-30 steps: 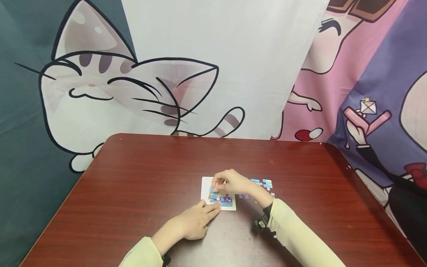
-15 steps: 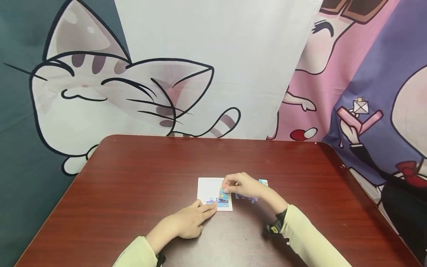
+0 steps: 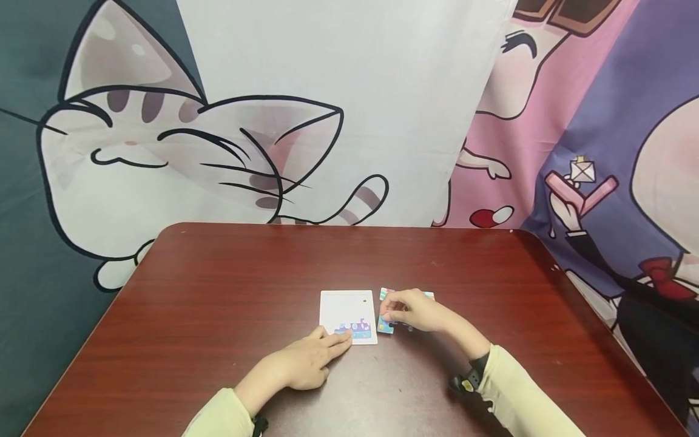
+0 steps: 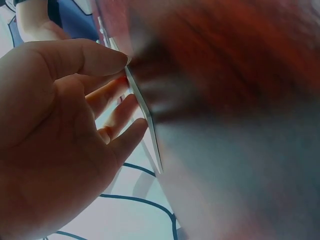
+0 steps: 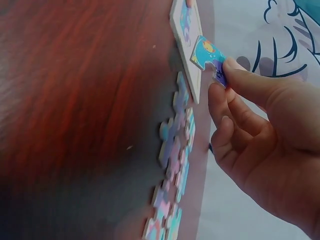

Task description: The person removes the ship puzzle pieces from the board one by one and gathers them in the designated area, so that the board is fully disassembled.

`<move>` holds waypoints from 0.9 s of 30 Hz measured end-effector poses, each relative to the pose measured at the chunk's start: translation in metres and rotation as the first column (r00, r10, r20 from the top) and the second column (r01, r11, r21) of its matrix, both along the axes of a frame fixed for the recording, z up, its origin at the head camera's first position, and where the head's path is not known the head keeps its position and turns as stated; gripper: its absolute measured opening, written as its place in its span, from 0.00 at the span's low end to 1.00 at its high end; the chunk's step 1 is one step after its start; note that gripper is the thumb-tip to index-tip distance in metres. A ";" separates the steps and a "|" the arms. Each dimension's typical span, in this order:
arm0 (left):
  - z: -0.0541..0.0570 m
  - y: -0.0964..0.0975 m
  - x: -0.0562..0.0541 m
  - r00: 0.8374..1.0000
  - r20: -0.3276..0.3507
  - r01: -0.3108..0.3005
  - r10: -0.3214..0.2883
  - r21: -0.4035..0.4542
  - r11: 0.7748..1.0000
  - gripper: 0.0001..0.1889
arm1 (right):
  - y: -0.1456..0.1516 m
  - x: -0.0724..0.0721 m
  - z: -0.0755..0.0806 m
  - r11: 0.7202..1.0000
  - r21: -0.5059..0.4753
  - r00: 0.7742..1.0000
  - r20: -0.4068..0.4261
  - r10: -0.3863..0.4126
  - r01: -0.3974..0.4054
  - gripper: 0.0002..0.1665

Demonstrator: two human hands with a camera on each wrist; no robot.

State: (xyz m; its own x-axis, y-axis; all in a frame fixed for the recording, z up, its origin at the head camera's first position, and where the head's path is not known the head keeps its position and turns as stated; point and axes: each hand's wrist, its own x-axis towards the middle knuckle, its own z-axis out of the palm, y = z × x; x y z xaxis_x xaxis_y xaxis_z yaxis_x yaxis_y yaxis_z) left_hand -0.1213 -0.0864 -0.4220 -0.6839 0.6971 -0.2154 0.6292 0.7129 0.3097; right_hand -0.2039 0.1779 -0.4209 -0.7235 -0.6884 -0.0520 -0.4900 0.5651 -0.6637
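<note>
My right hand [image 3: 417, 309] pinches a jigsaw piece [image 5: 207, 52] between thumb and fingertips; it is blue and purple with an orange spot. In the head view that hand is just right of a white square puzzle tray [image 3: 344, 303]. Along the tray's lower right lie joined blue and purple pieces [image 3: 359, 328]. The left hand [image 3: 306, 361] rests its fairly straight fingers on the tray's near edge and over part of those pieces. In the left wrist view, the thumb and fingertips touch the tray's edge [image 4: 141, 100].
Several loose jigsaw pieces [image 5: 172, 155] lie in rows on the table right of the tray, mostly hidden under the right hand in the head view. The dark red wooden table [image 3: 246, 279] ends at a cartoon cat backdrop [image 3: 246, 139].
My right hand has moved from over the tray to its right side, carrying the jigsaw piece. The upper part of the tray is uncovered. The left hand keeps its place on the tray.
</note>
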 end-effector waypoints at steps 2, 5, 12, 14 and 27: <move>0.000 0.000 0.000 1.000 -0.003 0.002 -0.002 0.004 1.000 0.32 | 0.004 0.001 -0.002 1.000 -0.002 1.000 0.006 0.000 0.000 0.03; 0.000 0.000 0.000 1.000 -0.012 0.008 -0.008 0.007 1.000 0.32 | 0.009 0.003 -0.004 1.000 -0.014 1.000 0.024 0.001 0.000 0.03; 0.001 0.001 0.001 1.000 -0.001 0.001 -0.001 0.011 1.000 0.32 | 0.016 0.005 -0.006 1.000 -0.021 1.000 -0.005 0.019 -0.019 0.02; 0.001 0.000 0.001 1.000 0.003 -0.002 0.002 0.018 1.000 0.32 | 0.018 0.005 -0.007 0.999 -0.037 0.999 -0.036 0.038 -0.040 0.03; -0.001 -0.001 0.001 1.000 0.011 -0.006 0.005 0.026 1.000 0.32 | 0.014 0.006 -0.010 0.999 0.048 0.999 -0.036 -0.007 0.008 0.06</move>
State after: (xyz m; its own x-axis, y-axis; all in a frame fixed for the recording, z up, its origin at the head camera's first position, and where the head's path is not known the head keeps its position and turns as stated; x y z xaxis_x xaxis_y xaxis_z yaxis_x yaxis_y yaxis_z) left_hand -0.1204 -0.0871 -0.4230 -0.6856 0.6986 -0.2047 0.6218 0.7082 0.3345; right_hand -0.1976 0.1919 -0.4306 -0.7307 -0.6802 -0.0588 -0.5084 0.5997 -0.6180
